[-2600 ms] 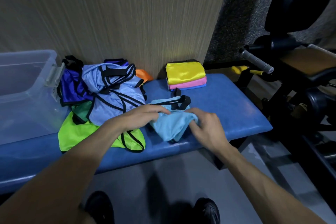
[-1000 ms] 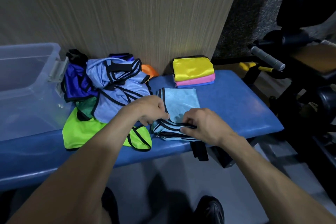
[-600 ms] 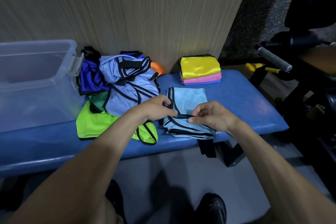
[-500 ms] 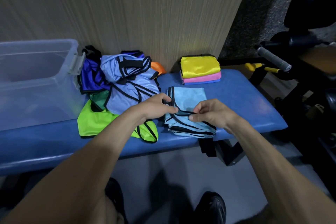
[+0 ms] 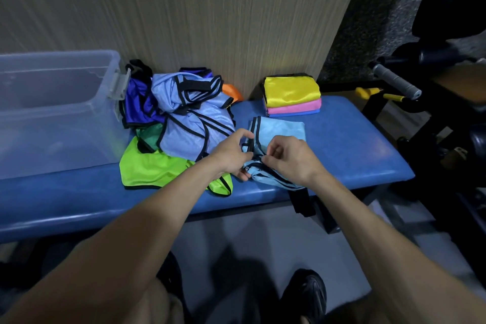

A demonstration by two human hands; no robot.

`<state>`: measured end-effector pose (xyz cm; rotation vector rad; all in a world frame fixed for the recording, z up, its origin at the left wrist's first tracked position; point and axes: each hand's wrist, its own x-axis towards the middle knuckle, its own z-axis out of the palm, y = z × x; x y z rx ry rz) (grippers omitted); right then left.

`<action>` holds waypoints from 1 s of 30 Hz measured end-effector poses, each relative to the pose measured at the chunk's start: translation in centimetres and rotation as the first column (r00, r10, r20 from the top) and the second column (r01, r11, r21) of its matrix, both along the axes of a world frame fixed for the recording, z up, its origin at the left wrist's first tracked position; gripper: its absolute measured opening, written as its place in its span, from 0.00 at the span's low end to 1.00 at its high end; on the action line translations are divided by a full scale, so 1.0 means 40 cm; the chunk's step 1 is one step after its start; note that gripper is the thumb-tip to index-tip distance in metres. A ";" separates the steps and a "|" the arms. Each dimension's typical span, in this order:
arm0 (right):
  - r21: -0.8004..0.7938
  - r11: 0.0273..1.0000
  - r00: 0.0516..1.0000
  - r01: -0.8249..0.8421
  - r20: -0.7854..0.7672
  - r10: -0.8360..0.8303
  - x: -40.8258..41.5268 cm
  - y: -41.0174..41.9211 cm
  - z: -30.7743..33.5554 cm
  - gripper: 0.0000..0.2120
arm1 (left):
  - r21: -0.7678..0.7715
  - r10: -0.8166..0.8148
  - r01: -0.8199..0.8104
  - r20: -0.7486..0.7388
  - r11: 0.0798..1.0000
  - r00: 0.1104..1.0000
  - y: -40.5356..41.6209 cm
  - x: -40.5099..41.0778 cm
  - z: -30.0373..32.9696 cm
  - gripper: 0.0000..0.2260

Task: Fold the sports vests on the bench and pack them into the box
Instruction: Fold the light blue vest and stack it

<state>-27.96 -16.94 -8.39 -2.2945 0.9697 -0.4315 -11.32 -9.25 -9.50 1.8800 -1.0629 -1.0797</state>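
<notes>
Both forearms reach in over the blue bench [image 5: 347,144], the left hand [image 5: 231,155] and right hand [image 5: 289,158] meeting knuckle to knuckle above the light-blue vest [image 5: 281,129]. That vest lies half folded near the bench's front edge, its far panel flat, black trim bunched between the hands, a black strap [image 5: 302,200] dangling over the edge. Left fingers curl and pinch the trim, right fingertips pinch it too; the clear box [image 5: 52,102] sits at the bench's left end.
</notes>
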 end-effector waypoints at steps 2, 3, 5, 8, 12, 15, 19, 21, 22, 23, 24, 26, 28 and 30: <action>-0.091 0.993 0.997 -0.081 -0.023 0.079 -0.001 0.014 -0.014 0.04 | -0.016 -0.033 0.033 0.024 0.999 0.999 0.001 0.002 0.001 0.17; -0.109 0.986 0.992 -0.123 -0.028 0.120 -0.007 0.018 -0.021 0.04 | -0.022 -0.062 0.064 0.058 0.998 0.996 0.003 0.002 0.004 0.18; -0.096 0.975 0.980 -0.200 -0.021 0.198 -0.028 0.015 -0.034 0.04 | -0.028 -0.137 0.143 0.167 0.989 0.976 0.006 0.005 0.011 0.15; -0.040 0.947 0.948 -0.318 -0.036 0.316 -0.068 0.001 -0.044 0.15 | -0.036 -0.165 0.183 0.286 0.982 0.944 0.008 0.007 0.016 0.08; -0.007 0.947 0.947 -0.320 0.003 0.320 -0.086 -0.003 -0.030 0.16 | -0.039 -0.111 0.135 0.379 0.990 0.919 0.002 0.024 0.015 0.07; -0.031 0.950 0.950 -0.312 -0.038 0.311 -0.115 -0.014 -0.014 0.21 | -0.010 -0.164 0.205 0.564 0.979 0.809 -0.001 0.034 0.017 0.06; -0.133 0.917 0.915 -0.376 -0.212 0.344 -0.193 -0.016 -0.020 0.35 | -0.002 -0.167 0.338 0.867 0.941 0.470 -0.009 0.016 0.020 0.16; -0.218 0.887 0.893 -0.408 -0.300 0.336 -0.228 -0.012 -0.033 0.41 | -0.098 -0.146 0.482 0.884 0.871 0.445 -0.016 -0.011 0.027 0.26; -0.275 0.861 0.880 -0.429 -0.345 0.328 -0.241 -0.011 -0.044 0.44 | -0.156 -0.165 0.552 0.858 0.819 0.487 -0.019 -0.026 0.028 0.27; -0.336 0.828 0.866 -0.449 -0.393 0.310 -0.251 -0.010 -0.058 0.46 | -0.191 -0.215 0.608 0.820 0.770 0.530 -0.020 -0.042 0.030 0.27; -0.401 0.789 0.852 -0.465 -0.444 0.276 -0.258 -0.008 -0.074 0.48 | -0.183 -0.293 0.649 0.780 0.738 0.553 -0.020 -0.055 0.027 0.27; -0.509 0.709 0.822 -0.489 -0.541 0.178 -0.265 0.003 -0.105 0.50 | -0.059 -0.435 0.686 0.734 0.725 0.522 -0.015 -0.069 0.016 0.25; -0.585 0.639 0.808 -0.499 -0.580 0.101 -0.265 0.022 -0.140 0.49 | 0.052 -0.485 0.671 0.732 0.740 0.479 -0.011 -0.065 -0.004 0.24; -0.643 0.598 0.836 -0.477 -0.543 0.083 -0.259 0.044 -0.169 0.43 | 0.071 -0.500 0.664 0.719 0.744 0.483 -0.007 -0.057 -0.016 0.23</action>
